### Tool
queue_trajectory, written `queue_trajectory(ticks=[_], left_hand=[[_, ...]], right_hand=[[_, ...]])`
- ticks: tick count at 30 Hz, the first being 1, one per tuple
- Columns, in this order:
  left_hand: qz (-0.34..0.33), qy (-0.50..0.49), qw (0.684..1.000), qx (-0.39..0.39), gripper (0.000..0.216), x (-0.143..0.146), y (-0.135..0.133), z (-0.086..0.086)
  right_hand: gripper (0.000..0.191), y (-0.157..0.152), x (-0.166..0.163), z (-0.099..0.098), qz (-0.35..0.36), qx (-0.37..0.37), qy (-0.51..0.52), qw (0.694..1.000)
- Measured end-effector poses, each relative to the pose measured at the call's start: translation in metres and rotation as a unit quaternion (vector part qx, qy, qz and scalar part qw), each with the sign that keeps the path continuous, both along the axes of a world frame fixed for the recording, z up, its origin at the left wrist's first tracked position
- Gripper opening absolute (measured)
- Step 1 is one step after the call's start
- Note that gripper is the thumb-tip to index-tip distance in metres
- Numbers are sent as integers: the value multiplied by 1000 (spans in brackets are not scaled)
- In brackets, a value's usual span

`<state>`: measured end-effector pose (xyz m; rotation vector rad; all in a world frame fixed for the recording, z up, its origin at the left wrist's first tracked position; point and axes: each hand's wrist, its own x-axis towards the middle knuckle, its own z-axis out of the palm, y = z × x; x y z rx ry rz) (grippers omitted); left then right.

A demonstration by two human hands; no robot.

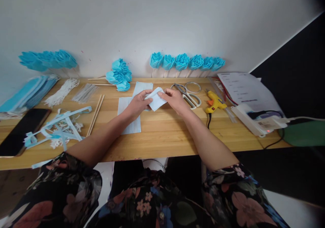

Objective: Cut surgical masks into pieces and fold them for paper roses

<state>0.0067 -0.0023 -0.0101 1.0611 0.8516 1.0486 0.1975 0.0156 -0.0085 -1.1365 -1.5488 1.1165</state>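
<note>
Between both hands I hold a small folded piece of pale blue mask fabric [156, 100] above the table. My left hand [139, 103] pinches its left edge, with the thumb on top. On the other side my right hand [174, 99] grips the upper right corner between thumb and fingers. Beneath and behind the hands lie flat pale blue fabric sheets [132, 126], partly covered by my left hand and wrist. Just beyond my right hand rest scissors [191, 99] with white handles, beside a ring of wire [193, 87].
Blue fabric flowers [182, 62] on sticks lean along the wall; more flowers [119, 75] lie mid-left. Leftward are face masks [30, 92], ear loops [63, 91], wire strips [85, 92], wooden sticks [95, 115], trimmings [63, 128] and a phone [21, 131]. Rightward are a yellow glue gun [215, 101] and power strip [250, 119].
</note>
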Motion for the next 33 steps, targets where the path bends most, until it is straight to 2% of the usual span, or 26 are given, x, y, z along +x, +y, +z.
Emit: queue_trajectory(ticks=[5, 8, 10, 14, 17, 25, 28, 33], left_hand=[[-34, 65, 997, 31, 63, 0, -3, 4], [-12, 123, 990, 70, 61, 0, -6, 8], [8, 140, 986, 86, 55, 1, -6, 8], [26, 41, 998, 34, 39, 1, -1, 3], [27, -61, 997, -30, 37, 0, 3, 1], [39, -172, 980, -87, 28, 1, 3, 10], [44, -181, 978, -92, 31, 3, 1, 10], [53, -162, 980, -103, 37, 5, 0, 9]], right_hand=[[31, -3, 1, 7, 24, 38, -50, 998], [25, -11, -1, 16, 58, 74, -97, 991], [26, -14, -3, 19, 57, 93, -100, 989], [40, -11, -2, 16, 7, 88, -59, 994], [49, -6, 0, 10, 11, 67, -24, 997], [64, -15, -10, 14, 25, 112, -75, 991], [58, -14, -11, 12, 5, 110, -87, 990], [34, -4, -5, 3, -21, 94, -58, 994]])
